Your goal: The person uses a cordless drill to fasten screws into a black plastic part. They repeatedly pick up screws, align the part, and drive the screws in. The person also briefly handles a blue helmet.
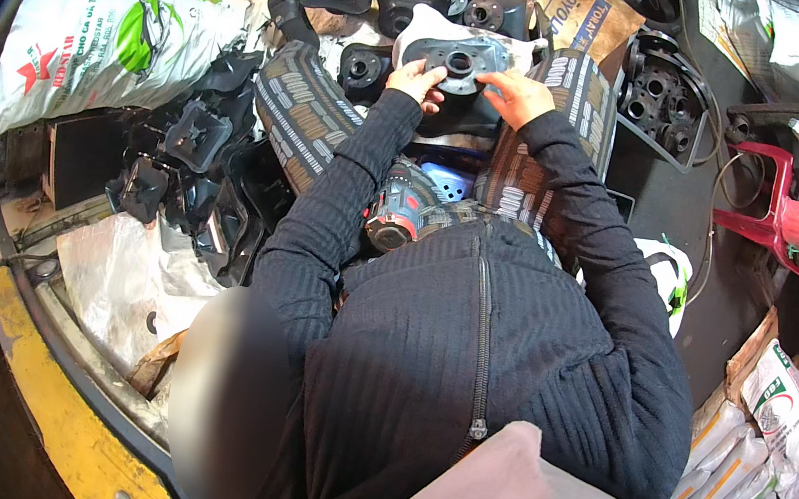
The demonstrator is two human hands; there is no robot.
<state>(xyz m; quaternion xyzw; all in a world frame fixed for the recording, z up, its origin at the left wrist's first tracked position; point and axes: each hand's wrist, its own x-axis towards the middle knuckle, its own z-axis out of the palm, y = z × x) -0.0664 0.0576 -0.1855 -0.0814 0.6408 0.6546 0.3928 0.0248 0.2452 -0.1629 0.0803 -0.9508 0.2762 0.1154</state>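
A dark grey plastic flanged part (490, 58) with a round collar in its middle is in front of me, above and between my knees. My left hand (415, 84) is closed on its left edge, the thumb lying near the collar. At the right side, my right hand (522, 98) grips the same part, fingers bent against the rim. Under it lies a pale sheet or bag (431, 26), with another black piece partly hidden below. A red and grey cordless drill (394, 216) rests in my lap, next to a blue perforated plastic surface (447, 183).
Black moulded parts (412, 1) are heaped beyond my hands, with more black pieces (197, 137) at left. A grey crate (682, 158) of round black flanges stands right. Farther right is a red plastic stool (778, 214). A white sack (102, 59) lies far left.
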